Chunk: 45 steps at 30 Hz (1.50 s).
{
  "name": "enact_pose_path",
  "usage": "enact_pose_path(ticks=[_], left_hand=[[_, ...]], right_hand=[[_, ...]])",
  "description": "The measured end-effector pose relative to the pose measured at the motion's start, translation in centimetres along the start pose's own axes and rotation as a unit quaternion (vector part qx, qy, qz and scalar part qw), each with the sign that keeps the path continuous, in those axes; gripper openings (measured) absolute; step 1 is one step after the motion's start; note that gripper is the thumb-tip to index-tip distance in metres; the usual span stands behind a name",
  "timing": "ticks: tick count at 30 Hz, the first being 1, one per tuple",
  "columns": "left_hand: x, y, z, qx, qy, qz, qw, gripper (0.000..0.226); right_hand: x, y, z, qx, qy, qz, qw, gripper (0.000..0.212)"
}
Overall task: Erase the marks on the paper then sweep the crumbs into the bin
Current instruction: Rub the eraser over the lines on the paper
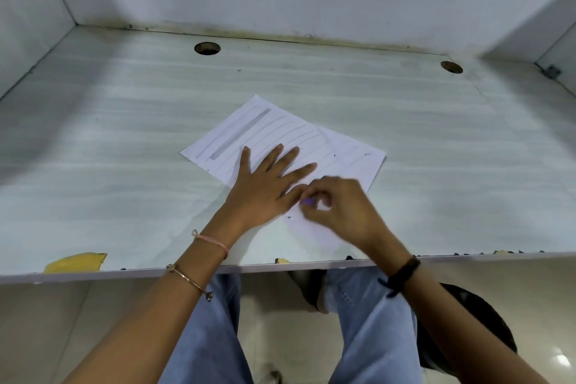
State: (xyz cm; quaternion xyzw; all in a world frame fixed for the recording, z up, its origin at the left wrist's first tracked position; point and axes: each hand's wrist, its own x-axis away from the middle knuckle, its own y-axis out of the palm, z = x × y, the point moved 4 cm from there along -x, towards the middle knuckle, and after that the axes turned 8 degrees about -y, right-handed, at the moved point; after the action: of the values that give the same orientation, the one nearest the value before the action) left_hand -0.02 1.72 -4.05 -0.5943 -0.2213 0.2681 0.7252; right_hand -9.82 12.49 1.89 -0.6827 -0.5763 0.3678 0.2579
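A white sheet of paper [343, 146] lies at an angle on the pale desk [124, 150]. Pencil lines and one thick grey bar [240, 133] cover its far left part; the near part looks blank. My left hand [265, 187] presses flat on the sheet with fingers spread. My right hand [339, 209], blurred, pinches a small purple eraser [308, 201] against the near part of the paper, just beside my left fingers. A few dark crumbs [367, 154] lie on the sheet. A dark round bin [473, 330] shows on the floor at the right, below the desk.
White partition walls close the desk on the left, back and right. Two round cable holes [207, 48] [451, 67] sit near the back edge. The chipped front edge [74, 262] shows yellow patches. My legs in blue jeans [367, 330] are under the desk.
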Motion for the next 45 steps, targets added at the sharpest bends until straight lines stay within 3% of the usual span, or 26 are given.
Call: enact_pose_path(ticks=[3,8,13,18,22,24,29,31,33,35,38,40,45], left_hand=[[0.0,0.1,-0.1,-0.009,0.006,-0.002,1.000,0.064],[0.0,0.1,0.0,0.013,-0.006,-0.003,1.000,0.053],[0.0,0.1,-0.1,-0.003,0.009,-0.004,1.000,0.063],[0.0,0.1,0.0,0.006,-0.003,-0.006,1.000,0.053],[0.0,0.3,-0.1,0.008,0.005,-0.004,1.000,0.061],[0.0,0.3,-0.1,0.000,0.008,0.001,1.000,0.062],[0.1,0.0,0.0,0.015,-0.001,-0.003,1.000,0.053],[0.0,0.1,-0.1,0.015,-0.005,-0.005,1.000,0.053],[0.0,0.1,0.0,-0.007,0.006,-0.002,1.000,0.058],[0.1,0.0,0.0,-0.001,0.007,-0.008,1.000,0.056],[0.3,-0.1,0.3,0.011,0.000,-0.010,1.000,0.053],[0.3,-0.1,0.4,0.010,-0.003,-0.006,1.000,0.053],[0.3,-0.1,0.3,0.004,0.000,-0.017,1.000,0.054]], right_hand=[[1.0,0.5,-0.8,-0.019,-0.028,-0.058,0.998,0.003],[-1.0,-2.3,3.4,0.016,0.061,0.074,0.995,0.003],[1.4,0.6,-0.9,-0.013,-0.027,-0.053,0.998,0.003],[-1.3,-2.7,3.8,0.026,0.060,0.065,0.996,0.005],[1.2,0.6,-1.0,0.006,-0.031,-0.031,0.999,0.002],[1.5,0.2,-0.7,-0.008,-0.037,-0.065,0.997,0.003],[-1.0,-3.1,4.6,0.024,0.078,0.082,0.993,0.002],[0.0,-1.3,2.3,0.026,0.035,0.054,0.998,0.002],[1.4,0.3,0.0,0.002,-0.018,-0.021,1.000,0.002],[0.9,-0.3,0.7,0.000,-0.026,-0.042,0.999,0.003],[-1.2,-3.4,5.1,0.018,0.053,0.070,0.996,0.003],[-1.2,-3.2,5.4,0.029,0.074,0.097,0.992,0.002],[0.3,-0.9,1.8,0.003,-0.012,-0.031,0.999,0.004]])
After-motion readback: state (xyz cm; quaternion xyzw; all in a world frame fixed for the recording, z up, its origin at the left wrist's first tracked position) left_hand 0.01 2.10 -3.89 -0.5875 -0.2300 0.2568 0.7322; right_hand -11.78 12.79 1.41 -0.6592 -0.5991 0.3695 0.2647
